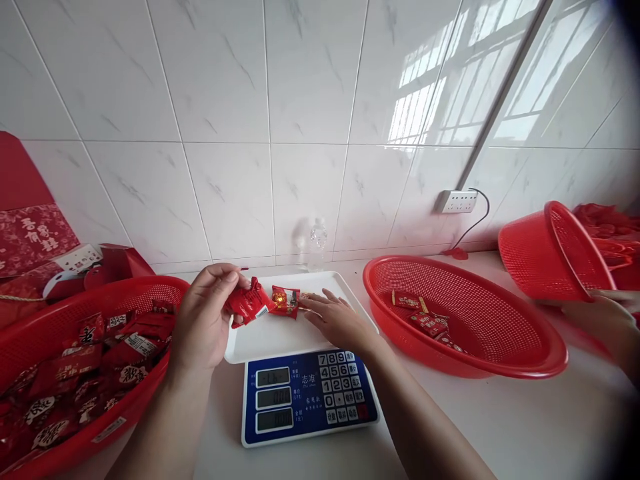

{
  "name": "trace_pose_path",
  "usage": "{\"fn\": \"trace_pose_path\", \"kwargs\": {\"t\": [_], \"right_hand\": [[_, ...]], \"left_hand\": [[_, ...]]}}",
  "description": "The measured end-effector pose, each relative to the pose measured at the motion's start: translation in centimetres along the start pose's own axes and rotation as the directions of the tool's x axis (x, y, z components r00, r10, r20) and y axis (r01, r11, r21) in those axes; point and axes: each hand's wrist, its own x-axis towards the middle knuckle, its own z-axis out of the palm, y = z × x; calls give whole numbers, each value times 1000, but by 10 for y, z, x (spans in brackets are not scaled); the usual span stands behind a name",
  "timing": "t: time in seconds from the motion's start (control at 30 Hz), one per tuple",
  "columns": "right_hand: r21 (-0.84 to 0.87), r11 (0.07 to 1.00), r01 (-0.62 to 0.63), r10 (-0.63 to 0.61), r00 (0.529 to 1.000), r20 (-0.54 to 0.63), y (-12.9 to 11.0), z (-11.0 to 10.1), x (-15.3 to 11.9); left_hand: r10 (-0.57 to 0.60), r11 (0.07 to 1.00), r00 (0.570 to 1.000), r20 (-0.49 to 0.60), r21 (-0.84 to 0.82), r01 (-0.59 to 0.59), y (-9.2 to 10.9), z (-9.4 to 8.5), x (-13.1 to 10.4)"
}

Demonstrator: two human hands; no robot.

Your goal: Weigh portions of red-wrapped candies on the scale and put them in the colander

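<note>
My left hand (207, 313) pinches a crumpled red packet (249, 302) over the left part of a white scale tray (260, 343). A second red packet (285, 301) with gold print lies on the tray, touching or just beside the held one. My right hand (340, 321) is over the tray's right side, fingers spread, its fingertips at the right end of that packet. Something small and gold shows under those fingertips, mostly hidden. In front of the tray is the blue scale panel (310, 400) with three displays and a keypad.
A red basket (170, 288) full of red packets is at left, another red basket (500, 333) with several packets at right. Another person's hand (600, 313) holds a tilted red basket (530, 253). A clear bottle (318, 243) and power strip (457, 201) are near the wall.
</note>
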Motion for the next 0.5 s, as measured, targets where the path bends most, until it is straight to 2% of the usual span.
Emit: {"fn": "trace_pose_path", "kwargs": {"t": [0.13,0.2,0.23,0.27,0.3,0.37,0.43,0.5], "right_hand": [[6,1000,13,-12,998,-58,2,-5,-2],[117,992,40,-22,989,-149,-4,-10,-6],[227,971,78,-36,982,-185,-9,-13,-8],[368,920,133,-60,977,-204,-15,-16,-11],[524,831,187,-93,975,-201,-21,-18,-13],[784,573,238,-200,969,-149,-33,-21,-19],[902,375,213,-287,952,-106,-44,-21,-22],[930,313,192,-260,959,-110,-50,-19,-23]], "left_hand": [[-41,999,998,53,-29,42,-3,2,1],[-80,994,993,82,-70,86,-5,2,1],[-101,989,989,105,-94,111,-5,2,1],[-121,984,983,136,-116,137,-5,2,0],[-140,977,975,173,-135,165,-6,3,-1],[-171,964,952,253,-158,215,-7,4,-4],[-181,959,930,319,-152,239,-9,5,-7],[-162,971,925,344,-108,211,-12,7,-9]]}}
